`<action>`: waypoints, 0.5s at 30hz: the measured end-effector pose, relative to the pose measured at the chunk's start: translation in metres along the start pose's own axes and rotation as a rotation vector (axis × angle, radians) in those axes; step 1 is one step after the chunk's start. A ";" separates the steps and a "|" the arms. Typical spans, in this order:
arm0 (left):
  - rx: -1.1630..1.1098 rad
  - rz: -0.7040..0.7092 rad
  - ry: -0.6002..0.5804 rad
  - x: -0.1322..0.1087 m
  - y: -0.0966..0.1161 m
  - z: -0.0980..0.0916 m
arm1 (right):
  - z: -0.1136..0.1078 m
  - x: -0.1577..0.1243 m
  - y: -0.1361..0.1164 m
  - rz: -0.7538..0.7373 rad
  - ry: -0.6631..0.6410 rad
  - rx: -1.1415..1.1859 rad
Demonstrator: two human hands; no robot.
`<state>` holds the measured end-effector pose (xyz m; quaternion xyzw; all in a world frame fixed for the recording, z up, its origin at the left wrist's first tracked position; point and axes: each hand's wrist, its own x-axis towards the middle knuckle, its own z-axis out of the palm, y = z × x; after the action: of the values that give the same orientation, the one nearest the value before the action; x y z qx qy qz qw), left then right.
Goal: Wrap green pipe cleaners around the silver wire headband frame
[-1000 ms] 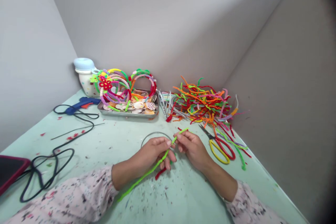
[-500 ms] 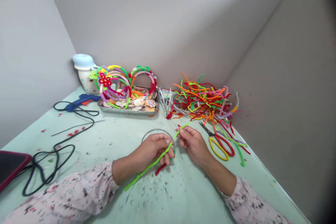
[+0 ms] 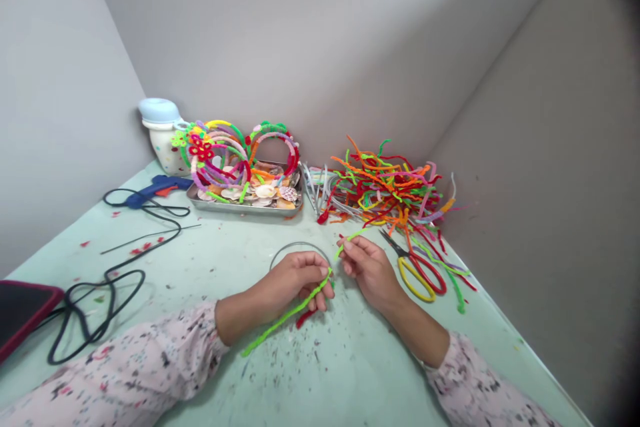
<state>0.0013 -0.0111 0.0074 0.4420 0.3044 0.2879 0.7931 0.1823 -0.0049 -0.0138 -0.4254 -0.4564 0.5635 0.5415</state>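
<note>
A bright green pipe cleaner [image 3: 287, 315] is pinched near its upper end by my left hand [image 3: 295, 282], its long part slanting down toward the sleeve. My right hand [image 3: 367, 265] pinches a shorter green pipe cleaner piece [image 3: 354, 236] between thumb and fingertips. Whether the two green lengths join between the hands I cannot tell. Behind my left hand a thin grey wire ring [image 3: 300, 244] shows in part; the fingers hide the rest. A red pipe cleaner end [image 3: 304, 318] pokes out below those fingers. Scissors [image 3: 417, 273] with yellow and red handles lie beside my right hand.
At the back stands a metal tray [image 3: 245, 209] of shells [image 3: 265, 192] with decorated headbands [image 3: 220, 153] on it. A pile of pipe cleaners [image 3: 390, 183] lies back right. On the left are a blue glue gun [image 3: 155, 190], a black cord [image 3: 107, 280], a dark red-edged device [image 3: 30, 313] and a blue-lidded container [image 3: 163, 137].
Both hands keep their pinches on the green lengths, with only a very slight shift. The whole view has moved a little; the things on the table lie as before.
</note>
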 end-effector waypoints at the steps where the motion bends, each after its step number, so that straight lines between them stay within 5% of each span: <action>1: 0.002 -0.002 -0.005 0.000 0.000 0.000 | 0.000 0.000 0.000 -0.001 0.000 -0.006; 10: -0.004 0.022 -0.017 0.001 -0.003 -0.003 | 0.004 -0.005 -0.005 0.033 -0.098 -0.073; 15: -0.043 0.049 -0.041 0.000 0.001 -0.005 | 0.004 -0.001 -0.007 0.014 0.012 0.091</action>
<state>-0.0023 -0.0080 0.0066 0.4382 0.2710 0.3045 0.8011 0.1799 -0.0057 -0.0061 -0.4067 -0.4240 0.5850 0.5591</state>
